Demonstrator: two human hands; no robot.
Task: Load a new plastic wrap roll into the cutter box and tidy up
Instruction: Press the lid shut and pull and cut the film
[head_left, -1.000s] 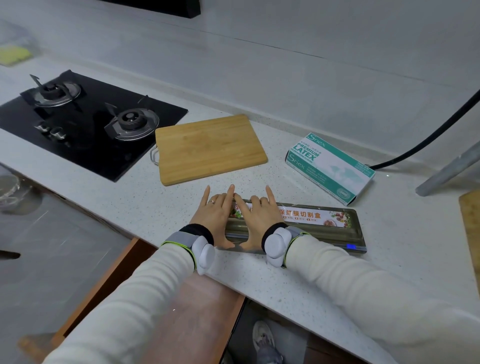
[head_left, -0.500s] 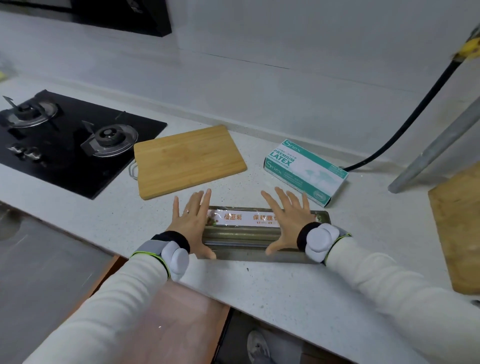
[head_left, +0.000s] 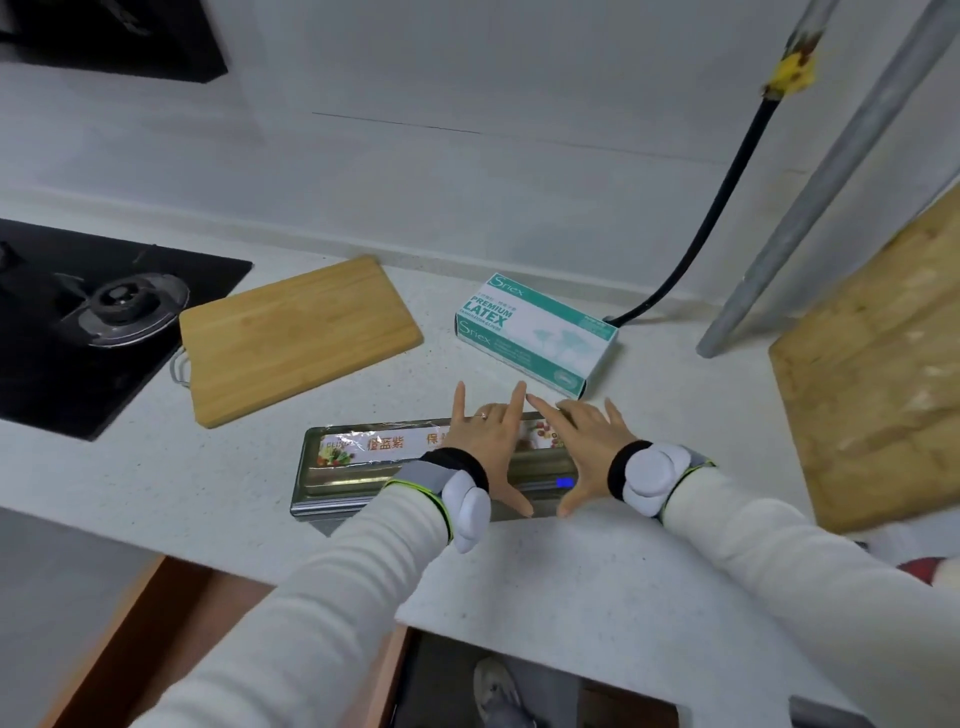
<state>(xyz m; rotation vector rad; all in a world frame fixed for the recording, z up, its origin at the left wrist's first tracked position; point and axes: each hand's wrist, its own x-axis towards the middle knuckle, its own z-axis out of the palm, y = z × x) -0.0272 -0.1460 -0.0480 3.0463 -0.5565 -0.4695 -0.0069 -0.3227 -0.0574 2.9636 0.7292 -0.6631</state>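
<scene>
The plastic wrap cutter box (head_left: 358, 467) lies lengthwise on the white counter (head_left: 156, 483), its clear lid down over a roll with a printed label. My left hand (head_left: 488, 441) lies flat on the right part of the lid, fingers straight. My right hand (head_left: 587, 441) lies flat beside it at the box's right end, fingers spread, thumb at the front edge. The two hands nearly touch at the fingertips and hide the box's right end. A small blue slider (head_left: 565, 482) shows on the front rail between the thumbs.
A bamboo cutting board (head_left: 296, 338) lies left of centre behind the box, next to the black gas hob (head_left: 104, 312). A latex glove box (head_left: 535, 332) sits behind my hands. A larger wooden board (head_left: 883, 374) is at the right, near a black hose (head_left: 711, 208) and a metal pipe (head_left: 810, 197).
My left hand slid from the box's left end to the right part, beside my right hand. The view has swung so the box sits more to the centre-left.
</scene>
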